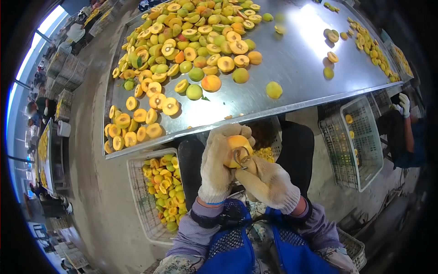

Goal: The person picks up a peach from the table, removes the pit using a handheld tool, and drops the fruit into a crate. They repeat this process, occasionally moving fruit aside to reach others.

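Note:
In the head view, my left hand [215,160], in a cream knitted glove, grips a peach half [237,145] with its yellow cut face turned toward me. My right hand [270,183], gloved the same way, is closed round a small pitting tool whose curved metal loop [243,160] touches the cut face. The tool's handle is hidden in the glove. Both hands are together over my lap, just below the near edge of the metal table [246,102]. A large heap of halved peaches [191,36] lies on the table, some cut side up with stones showing.
A crate [141,214] of peach pieces stands on the floor at my left. More yellow pieces [264,154] lie below my hands. At the right are a plastic crate [353,146] and another person's gloved hand [404,105]. Several stacked crates [66,68] stand far left.

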`<action>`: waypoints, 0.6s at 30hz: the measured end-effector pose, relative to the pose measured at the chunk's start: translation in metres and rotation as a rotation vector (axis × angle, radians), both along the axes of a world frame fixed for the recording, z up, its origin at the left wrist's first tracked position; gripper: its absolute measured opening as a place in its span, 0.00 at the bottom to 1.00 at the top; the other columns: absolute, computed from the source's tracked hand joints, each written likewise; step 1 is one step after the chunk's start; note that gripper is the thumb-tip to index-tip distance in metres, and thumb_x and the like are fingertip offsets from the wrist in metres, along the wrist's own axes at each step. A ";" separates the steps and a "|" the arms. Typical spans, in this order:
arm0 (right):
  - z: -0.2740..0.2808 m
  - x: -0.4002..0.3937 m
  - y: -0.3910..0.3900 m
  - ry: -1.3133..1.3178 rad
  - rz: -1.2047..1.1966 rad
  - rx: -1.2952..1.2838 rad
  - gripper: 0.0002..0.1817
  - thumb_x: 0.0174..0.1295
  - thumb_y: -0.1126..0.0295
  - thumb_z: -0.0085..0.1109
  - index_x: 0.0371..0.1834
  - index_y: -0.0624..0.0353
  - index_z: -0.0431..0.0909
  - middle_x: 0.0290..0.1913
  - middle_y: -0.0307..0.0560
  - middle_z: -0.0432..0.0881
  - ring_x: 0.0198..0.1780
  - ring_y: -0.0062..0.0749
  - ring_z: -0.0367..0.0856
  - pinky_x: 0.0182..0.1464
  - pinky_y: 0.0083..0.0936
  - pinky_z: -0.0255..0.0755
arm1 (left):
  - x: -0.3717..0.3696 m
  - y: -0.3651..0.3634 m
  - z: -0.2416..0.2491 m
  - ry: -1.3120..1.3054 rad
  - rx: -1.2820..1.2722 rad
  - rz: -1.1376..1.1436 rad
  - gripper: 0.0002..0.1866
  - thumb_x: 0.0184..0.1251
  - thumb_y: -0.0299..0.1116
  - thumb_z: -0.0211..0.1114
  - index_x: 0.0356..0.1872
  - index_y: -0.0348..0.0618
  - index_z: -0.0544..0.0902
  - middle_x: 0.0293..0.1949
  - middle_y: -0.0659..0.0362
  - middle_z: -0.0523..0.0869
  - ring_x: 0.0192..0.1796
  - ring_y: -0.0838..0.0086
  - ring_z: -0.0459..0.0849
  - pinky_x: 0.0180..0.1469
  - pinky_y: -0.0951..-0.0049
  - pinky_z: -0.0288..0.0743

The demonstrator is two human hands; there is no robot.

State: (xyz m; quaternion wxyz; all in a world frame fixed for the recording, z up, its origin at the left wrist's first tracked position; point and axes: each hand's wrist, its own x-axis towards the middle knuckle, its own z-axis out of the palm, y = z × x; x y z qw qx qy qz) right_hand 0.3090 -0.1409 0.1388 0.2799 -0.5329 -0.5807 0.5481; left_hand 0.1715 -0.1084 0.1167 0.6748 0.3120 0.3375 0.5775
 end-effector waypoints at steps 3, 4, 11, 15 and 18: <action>-0.009 0.002 -0.003 0.269 -0.036 -0.140 0.14 0.67 0.57 0.56 0.35 0.57 0.75 0.20 0.41 0.77 0.22 0.30 0.77 0.27 0.26 0.71 | 0.007 -0.006 0.003 0.051 0.066 0.046 0.25 0.78 0.48 0.47 0.58 0.33 0.70 0.53 0.42 0.79 0.52 0.58 0.82 0.54 0.62 0.79; -0.004 0.003 -0.004 0.268 -0.044 -0.143 0.14 0.67 0.57 0.56 0.35 0.57 0.75 0.20 0.41 0.77 0.22 0.30 0.77 0.27 0.26 0.71 | 0.012 -0.008 0.007 0.096 0.133 0.088 0.24 0.79 0.46 0.46 0.58 0.33 0.71 0.54 0.44 0.80 0.53 0.61 0.82 0.55 0.65 0.78; 0.002 0.009 -0.013 0.577 0.059 -0.344 0.16 0.70 0.57 0.52 0.30 0.57 0.74 0.18 0.36 0.73 0.18 0.17 0.71 0.20 0.17 0.62 | 0.013 -0.001 0.040 0.213 0.039 -0.088 0.19 0.76 0.39 0.49 0.50 0.30 0.77 0.47 0.44 0.83 0.42 0.64 0.84 0.47 0.67 0.80; 0.003 0.023 -0.006 0.540 0.154 -0.542 0.18 0.72 0.57 0.48 0.28 0.58 0.73 0.16 0.37 0.72 0.17 0.17 0.70 0.19 0.18 0.61 | 0.016 0.002 0.029 0.387 0.226 -0.055 0.15 0.73 0.32 0.50 0.48 0.29 0.78 0.45 0.46 0.84 0.40 0.66 0.84 0.44 0.70 0.79; 0.001 0.028 -0.009 0.612 0.106 -0.617 0.19 0.73 0.57 0.47 0.29 0.59 0.74 0.20 0.39 0.74 0.19 0.18 0.71 0.22 0.17 0.64 | 0.007 0.009 0.034 0.458 0.225 -0.204 0.13 0.70 0.28 0.50 0.46 0.30 0.79 0.43 0.46 0.84 0.39 0.67 0.85 0.42 0.71 0.79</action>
